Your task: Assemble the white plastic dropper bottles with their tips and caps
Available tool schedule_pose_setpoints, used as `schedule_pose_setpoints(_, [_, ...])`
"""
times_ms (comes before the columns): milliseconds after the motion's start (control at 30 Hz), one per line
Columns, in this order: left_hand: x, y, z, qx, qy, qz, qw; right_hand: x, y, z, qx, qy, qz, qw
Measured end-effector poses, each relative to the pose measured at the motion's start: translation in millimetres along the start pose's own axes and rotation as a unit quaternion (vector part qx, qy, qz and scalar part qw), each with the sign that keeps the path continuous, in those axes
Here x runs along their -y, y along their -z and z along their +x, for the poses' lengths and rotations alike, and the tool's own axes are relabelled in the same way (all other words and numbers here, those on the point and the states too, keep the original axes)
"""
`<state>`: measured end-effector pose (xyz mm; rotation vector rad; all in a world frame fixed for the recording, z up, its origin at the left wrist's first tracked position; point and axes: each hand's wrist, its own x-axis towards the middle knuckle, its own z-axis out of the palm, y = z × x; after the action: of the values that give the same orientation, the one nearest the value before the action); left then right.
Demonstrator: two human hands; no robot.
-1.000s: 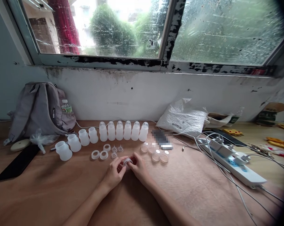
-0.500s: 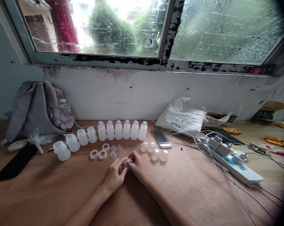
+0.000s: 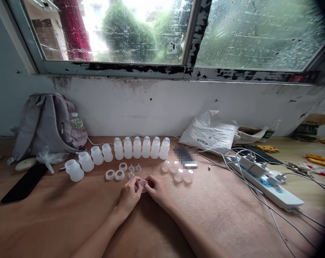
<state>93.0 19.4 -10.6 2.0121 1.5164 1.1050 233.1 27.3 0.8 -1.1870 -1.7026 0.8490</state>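
Note:
Between my two hands is a translucent white bottle collar ring point(image 3: 143, 182), pinched from both sides. My left hand point(image 3: 129, 196) grips its left edge with thumb and fingers, and my right hand point(image 3: 158, 191) grips the right edge. Fingers hide part of the ring, so I cannot tell whether a teat sits in it. Just beyond my left hand lie three small clear teats point(image 3: 131, 167) and three loose collar rings point(image 3: 119, 175). Right of my hands are several clear round pieces point(image 3: 178, 177), some with white centres.
Several open frosted bottles point(image 3: 86, 163) stand at the left, beside a row of several capped bottles point(image 3: 137, 148). A grey backpack point(image 3: 48, 122) and a black pouch point(image 3: 24, 184) are further left. A silver bag point(image 3: 209, 130), cables and a white power strip point(image 3: 270, 186) occupy the right.
My hands have shifted slightly left and the ring between them has turned, showing more of its rim. The camera view has moved a little.

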Motion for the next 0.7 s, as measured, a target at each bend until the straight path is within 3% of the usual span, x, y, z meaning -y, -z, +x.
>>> schedule_pose_setpoints(133, [4.0,-0.5,4.0,0.016,0.055,-0.147,0.988,-4.0,8.8,2.9,0.031,-0.014,0.059,0.998])
schedule_pose_setpoints(300, [7.8,-1.7,9.2,0.093,0.137,-0.349,0.922,-5.6,13.2,3.7,0.012,0.004,0.013,1.0])
schedule_pose_setpoints(500, [5.6,2.1,11.3,0.147,0.181,-0.388,0.892,-2.1,10.0,2.3,0.087,-0.022,0.085,0.992])
schedule_pose_setpoints(700, [5.0,9.4,10.3,0.174,0.192,-0.413,0.873,1.3,11.8,2.4,0.091,-0.037,0.113,0.989])
